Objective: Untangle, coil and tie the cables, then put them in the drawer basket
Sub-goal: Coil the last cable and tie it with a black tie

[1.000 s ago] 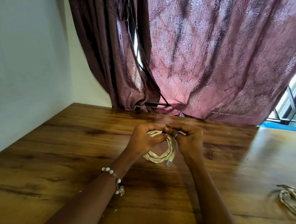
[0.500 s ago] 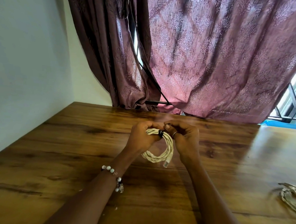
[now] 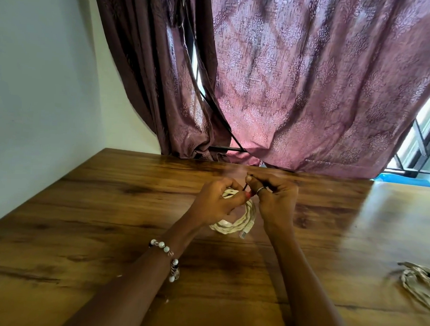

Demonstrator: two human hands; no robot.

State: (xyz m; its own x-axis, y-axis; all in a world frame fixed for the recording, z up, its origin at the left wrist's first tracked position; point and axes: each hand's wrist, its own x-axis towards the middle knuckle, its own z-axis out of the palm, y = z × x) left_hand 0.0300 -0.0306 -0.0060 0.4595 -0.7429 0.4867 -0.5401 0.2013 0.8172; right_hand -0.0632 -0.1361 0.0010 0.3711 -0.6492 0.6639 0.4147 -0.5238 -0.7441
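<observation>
Lettering or brand marks cannot be made out on any item. Two cable bundles are counted: one cream coiled cable (image 3: 233, 220) is held just above the wooden table (image 3: 107, 207), gripped at its top by the left hand (image 3: 215, 202); a second bundle (image 3: 420, 283) lies well apart at the right edge. One thin dark tie (image 3: 244, 187) is pinched by the right hand (image 3: 274, 201). One beaded bracelet (image 3: 169, 257) is worn on the left wrist, one ring (image 3: 261, 189) on the right hand.
</observation>
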